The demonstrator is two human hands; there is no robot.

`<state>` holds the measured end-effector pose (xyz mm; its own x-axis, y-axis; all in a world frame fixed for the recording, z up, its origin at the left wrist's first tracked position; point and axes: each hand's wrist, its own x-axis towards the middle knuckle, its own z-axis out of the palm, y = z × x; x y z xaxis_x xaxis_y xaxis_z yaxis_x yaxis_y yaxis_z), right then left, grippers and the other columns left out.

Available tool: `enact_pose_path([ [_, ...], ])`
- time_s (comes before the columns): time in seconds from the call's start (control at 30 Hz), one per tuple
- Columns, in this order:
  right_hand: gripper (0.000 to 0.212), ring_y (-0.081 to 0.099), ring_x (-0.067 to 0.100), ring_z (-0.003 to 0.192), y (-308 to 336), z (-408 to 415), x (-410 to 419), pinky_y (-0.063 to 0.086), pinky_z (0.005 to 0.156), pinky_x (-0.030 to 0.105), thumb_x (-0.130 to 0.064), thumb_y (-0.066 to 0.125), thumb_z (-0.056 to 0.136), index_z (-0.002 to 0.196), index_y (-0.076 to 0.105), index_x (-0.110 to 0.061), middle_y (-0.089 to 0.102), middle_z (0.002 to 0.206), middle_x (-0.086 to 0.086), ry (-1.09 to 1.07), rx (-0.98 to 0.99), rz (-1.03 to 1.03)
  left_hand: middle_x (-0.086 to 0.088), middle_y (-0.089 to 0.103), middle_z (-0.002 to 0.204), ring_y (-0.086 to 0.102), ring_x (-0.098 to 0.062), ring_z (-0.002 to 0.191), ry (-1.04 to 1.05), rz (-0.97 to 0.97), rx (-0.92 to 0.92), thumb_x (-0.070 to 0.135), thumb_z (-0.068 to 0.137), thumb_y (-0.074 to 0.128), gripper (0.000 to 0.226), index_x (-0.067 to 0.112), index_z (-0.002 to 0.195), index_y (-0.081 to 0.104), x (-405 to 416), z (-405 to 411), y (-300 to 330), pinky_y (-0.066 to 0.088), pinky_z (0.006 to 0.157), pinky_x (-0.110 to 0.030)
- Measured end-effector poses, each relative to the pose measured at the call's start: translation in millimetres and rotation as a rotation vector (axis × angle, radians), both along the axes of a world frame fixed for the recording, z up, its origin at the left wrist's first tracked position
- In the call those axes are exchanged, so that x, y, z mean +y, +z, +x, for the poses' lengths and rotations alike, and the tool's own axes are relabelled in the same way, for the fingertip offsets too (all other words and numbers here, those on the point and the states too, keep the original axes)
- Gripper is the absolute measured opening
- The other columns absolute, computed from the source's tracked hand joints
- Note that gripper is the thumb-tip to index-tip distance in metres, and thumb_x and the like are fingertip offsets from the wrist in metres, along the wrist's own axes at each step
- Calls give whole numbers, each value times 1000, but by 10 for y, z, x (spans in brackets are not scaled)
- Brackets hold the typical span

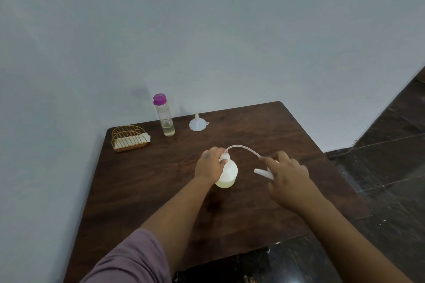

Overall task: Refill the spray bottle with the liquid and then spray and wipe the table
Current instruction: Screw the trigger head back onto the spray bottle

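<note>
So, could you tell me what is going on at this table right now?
A person is taking apart a white spray bottle on the wooden table. The left hand grips its neck, while the right hand holds the spray head, whose tube arcs back to the bottle's mouth. A little liquid sits at the bottom. The purple-capped refill bottle, funnel and napkin holder stand untouched behind.

Dark wood-grain table (264, 126) — translucent white plastic spray bottle (228, 173), gold wire holder (128, 138).
</note>
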<state>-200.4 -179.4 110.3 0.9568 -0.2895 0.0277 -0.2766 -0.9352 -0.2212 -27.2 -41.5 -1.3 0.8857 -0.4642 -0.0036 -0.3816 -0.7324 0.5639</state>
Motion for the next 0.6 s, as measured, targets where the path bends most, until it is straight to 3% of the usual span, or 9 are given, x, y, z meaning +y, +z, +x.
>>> enact_pose_path([
  [0.17,33,58,21,80,163,142,-90,48,75,38,3,63,75,100,59,-18,62,99,-2,91,-334,98,7,60,127,55,-15,112,85,-163,143,26,92,65,29,28,121,60,-45,-14,-112,47,90,-29],
  [0.27,26,60,14,73,213,176,-191,49,64,29,2,71,72,88,65,-18,64,89,-6,116,-440,193,9,60,125,56,-14,111,112,-185,181,29,91,67,31,28,121,60,-54,3,-146,49,90,-29],
  [0.4,33,62,0,70,260,318,-233,45,59,9,-27,78,76,104,61,-23,65,78,-16,72,-595,388,9,64,121,59,-13,107,107,-206,200,31,89,69,30,29,118,61,-34,70,-191,53,92,-36],
  [0.6,19,55,12,76,56,771,-175,45,59,25,-26,61,92,106,60,-13,58,90,-1,155,-697,465,9,66,120,61,-13,105,122,-233,210,36,86,71,31,32,116,62,-29,120,-263,54,93,-42],
])
